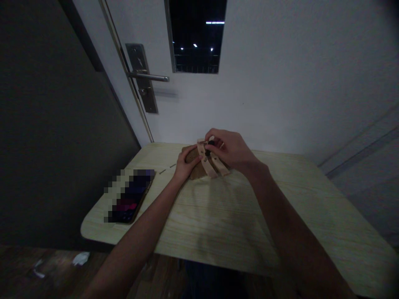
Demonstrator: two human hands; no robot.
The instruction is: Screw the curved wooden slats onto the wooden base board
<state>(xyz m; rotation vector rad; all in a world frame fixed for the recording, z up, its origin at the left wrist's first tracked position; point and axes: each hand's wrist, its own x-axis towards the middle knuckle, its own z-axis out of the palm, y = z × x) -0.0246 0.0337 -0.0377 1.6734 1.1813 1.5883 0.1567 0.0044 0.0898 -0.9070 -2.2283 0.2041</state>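
Near the far edge of the table lies a brown assembly (199,171) that looks like wood or cardboard, with holes in its left part. Pale strips (209,167) with small dark holes or pegs cross over it. My left hand (183,166) grips the assembly's left side, thumb along its near face and fingers over the top. From the right, my right hand (232,147) closes its fingertips on a small black part (208,152) above the strips. The exact kind of this part is too dark to tell, and my right fingers hide some of it.
A phone (137,195), partly pixelated, lies on the pale wooden table (218,224) at the left. Thin sticks or screws (162,171) lie beside my left hand. Behind stands a white door with a metal handle (152,77) and a dark window (196,37).
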